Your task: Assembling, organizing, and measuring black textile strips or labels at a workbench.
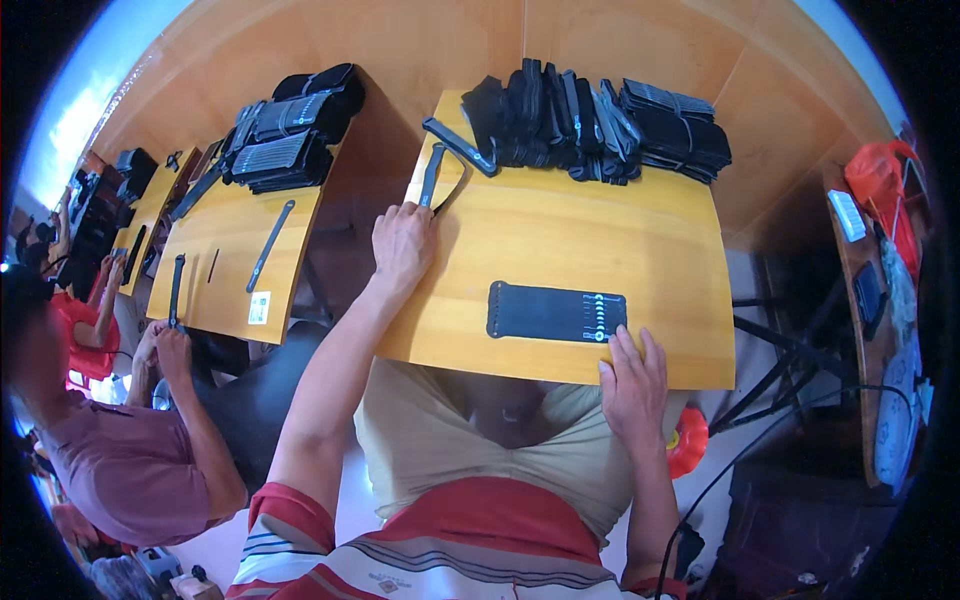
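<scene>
Head view: right hand (pixel 637 385) spread, fingertips at dark panel (pixel 540 313) flat on surface (pixel 570 230), near side; left hand (pixel 404 243) at loose strap (pixel 431 176), pinch cannot be told. Banded stack (pixel 672 138) at back looks done; panel, strap lie unbundled.

Shirt (pixel 490 515): red, with bands of grey and white
Left sleeve (pixel 292 512): short, striped, edge is red
Legwear (pixel 412 425): beige
Left hand (pixel 405 243): bare
Right hand (pixel 635 380): bare

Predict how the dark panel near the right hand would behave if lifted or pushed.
The dark panel probably feels light, looking thin. It may flex, having no visible frame. It seems unlikely to roll, lying flat on the table.
</scene>
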